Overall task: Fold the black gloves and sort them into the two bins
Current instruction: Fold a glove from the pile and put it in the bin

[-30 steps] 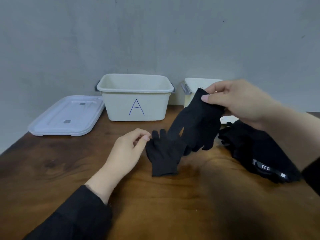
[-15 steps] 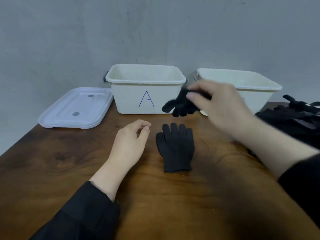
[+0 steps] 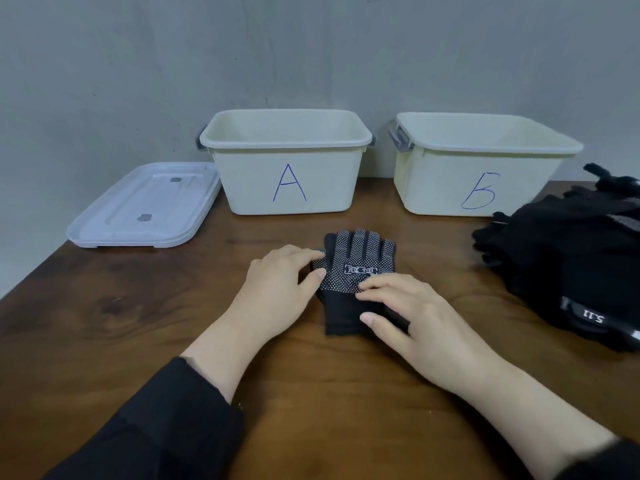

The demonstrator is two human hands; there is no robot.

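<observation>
A black glove with white dots and a printed label (image 3: 358,261) lies flat on the wooden table, fingers pointing toward the bins; a second glove seems stacked under it. My left hand (image 3: 277,289) rests at its left edge, fingertips touching the thumb side. My right hand (image 3: 408,313) presses flat on the palm and cuff. Two cream bins stand at the back: bin A (image 3: 287,168) and bin B (image 3: 478,168). No glove shows inside either bin from this angle.
A heap of black gloves (image 3: 571,258) lies at the right edge of the table, right of bin B. A white lid (image 3: 145,206) lies flat left of bin A. A grey wall rises behind the bins.
My right hand came down from near bin A and laid the dotted glove over the one on the table. Both hands now rest on the stacked gloves.
</observation>
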